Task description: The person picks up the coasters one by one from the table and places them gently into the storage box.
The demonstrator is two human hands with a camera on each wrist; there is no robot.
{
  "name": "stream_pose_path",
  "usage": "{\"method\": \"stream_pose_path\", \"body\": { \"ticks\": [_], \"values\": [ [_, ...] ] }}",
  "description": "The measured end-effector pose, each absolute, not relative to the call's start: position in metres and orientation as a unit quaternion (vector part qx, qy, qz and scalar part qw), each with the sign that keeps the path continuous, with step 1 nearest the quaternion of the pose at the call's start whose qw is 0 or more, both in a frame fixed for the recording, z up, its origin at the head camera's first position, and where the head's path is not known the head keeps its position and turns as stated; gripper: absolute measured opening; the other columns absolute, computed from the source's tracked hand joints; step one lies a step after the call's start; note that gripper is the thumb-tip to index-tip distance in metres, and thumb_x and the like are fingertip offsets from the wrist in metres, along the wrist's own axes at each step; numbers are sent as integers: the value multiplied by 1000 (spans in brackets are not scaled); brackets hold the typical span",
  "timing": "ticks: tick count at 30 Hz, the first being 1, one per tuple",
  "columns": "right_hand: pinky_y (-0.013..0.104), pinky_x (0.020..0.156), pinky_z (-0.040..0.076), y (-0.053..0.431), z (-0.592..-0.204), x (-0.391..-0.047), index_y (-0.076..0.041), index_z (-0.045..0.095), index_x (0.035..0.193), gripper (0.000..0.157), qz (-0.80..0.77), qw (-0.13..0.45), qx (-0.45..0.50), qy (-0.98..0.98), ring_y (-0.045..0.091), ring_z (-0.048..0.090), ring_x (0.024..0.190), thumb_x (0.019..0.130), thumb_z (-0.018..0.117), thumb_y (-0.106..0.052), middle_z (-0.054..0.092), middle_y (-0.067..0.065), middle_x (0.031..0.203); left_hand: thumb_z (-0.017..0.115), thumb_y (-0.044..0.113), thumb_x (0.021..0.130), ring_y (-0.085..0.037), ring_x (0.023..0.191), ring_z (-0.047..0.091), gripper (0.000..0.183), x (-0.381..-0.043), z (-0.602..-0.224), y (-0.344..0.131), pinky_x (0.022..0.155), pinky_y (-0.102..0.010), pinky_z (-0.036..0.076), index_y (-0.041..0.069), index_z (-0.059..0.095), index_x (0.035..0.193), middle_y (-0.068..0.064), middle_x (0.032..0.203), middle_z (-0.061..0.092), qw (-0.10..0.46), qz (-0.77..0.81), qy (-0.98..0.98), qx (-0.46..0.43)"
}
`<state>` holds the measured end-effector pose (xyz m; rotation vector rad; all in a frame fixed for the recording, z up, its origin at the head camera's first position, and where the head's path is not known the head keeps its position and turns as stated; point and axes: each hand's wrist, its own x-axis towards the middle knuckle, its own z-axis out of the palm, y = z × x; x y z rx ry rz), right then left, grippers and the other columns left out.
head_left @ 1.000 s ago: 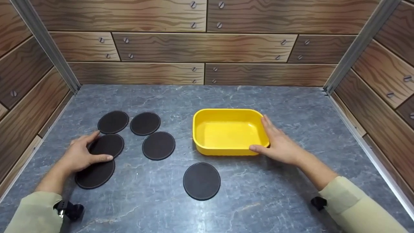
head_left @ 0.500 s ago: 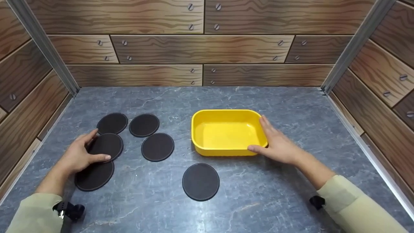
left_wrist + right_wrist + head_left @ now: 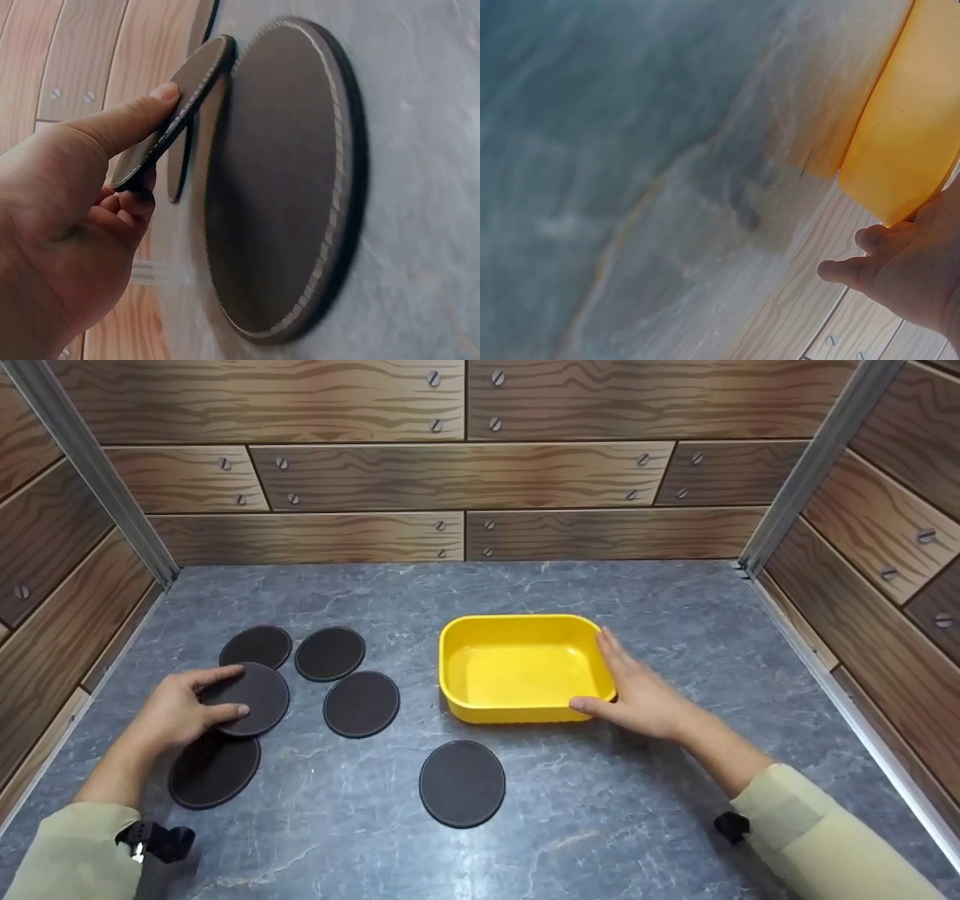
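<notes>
My left hand (image 3: 166, 714) pinches a round black coaster (image 3: 264, 699) with light stitching along its edge. In the left wrist view the pinched coaster (image 3: 201, 73) is tilted up off the table, thumb on its top face and other fingers under it. Right below it lies another black coaster (image 3: 216, 772), seen large as a stitched disc (image 3: 281, 180) in the left wrist view. My right hand (image 3: 646, 699) rests against the right end of a yellow rectangular container (image 3: 517, 714), fingers straight along its side and thumb at the front corner. The container has nothing inside.
Further coasters lie flat: one at the back left (image 3: 256, 645), one beside it (image 3: 330, 652), one nearer the container (image 3: 361, 705) and one in front of it (image 3: 463, 784). Wood-patterned walls (image 3: 465, 476) enclose the grey marbled table (image 3: 337, 840) at the back and sides.
My left hand has picked up the coaster, which was lying flat, and raised it slightly. The right hand keeps its place at the container; the whole view has shifted a little.
</notes>
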<state>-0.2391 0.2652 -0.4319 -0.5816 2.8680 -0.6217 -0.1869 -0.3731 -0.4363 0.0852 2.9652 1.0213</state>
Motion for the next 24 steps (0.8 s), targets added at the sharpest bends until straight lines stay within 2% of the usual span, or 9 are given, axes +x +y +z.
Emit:
{"method": "stream_pose_path", "body": {
  "ticks": [3, 5, 12, 14, 19, 24],
  "values": [
    [71, 121, 21, 265, -432, -239, -4, -4, 170, 120, -208, 75, -195, 956, 53, 18, 155, 96, 59, -75, -4, 19, 177, 85, 24, 93, -42, 121, 61, 61, -187, -430, -368, 90, -24, 50, 3, 64, 146, -36, 142, 58, -5, 345, 938, 31],
    [70, 121, 21, 265, -432, -239, -4, -4, 170, 121, -208, 74, -196, 955, 53, 18, 155, 95, 59, -76, -4, 19, 177, 85, 20, 93, -34, 114, 64, 56, -187, -425, -363, 80, -12, 47, 3, 66, 143, -34, 138, 62, -12, 357, 933, 33],
    [70, 121, 20, 265, -432, -239, -5, -3, 170, 121, -209, 74, -195, 955, 51, 17, 156, 95, 59, -76, -3, 19, 177, 84, 19, 94, -13, 101, 63, 53, -191, -406, -343, 76, -11, 49, 5, 68, 143, -28, 138, 64, -27, 387, 921, 41],
    [70, 122, 20, 265, -433, -239, -5, -3, 170, 121, -209, 74, -196, 955, 51, 17, 156, 95, 59, -76, -3, 18, 177, 83, 21, 95, -15, 103, 64, 54, -193, -399, -335, 76, -12, 50, 6, 67, 144, -25, 139, 65, -33, 394, 917, 46],
    [70, 122, 19, 265, -434, -239, -5, -3, 170, 121, -211, 75, -198, 954, 51, 16, 157, 95, 59, -76, -4, 18, 177, 85, 20, 94, -31, 122, 63, 53, -200, -382, -311, 83, -8, 47, 8, 68, 143, -20, 140, 66, -58, 409, 908, 75],
    [69, 122, 20, 265, -433, -239, -3, -2, 170, 121, -211, 72, -199, 954, 50, 16, 157, 95, 60, -75, -3, 19, 177, 87, 14, 90, -29, 123, 63, 51, -211, -367, -281, 87, -9, 44, 10, 72, 139, -14, 137, 69, -81, 414, 901, 106]
  ]
}}
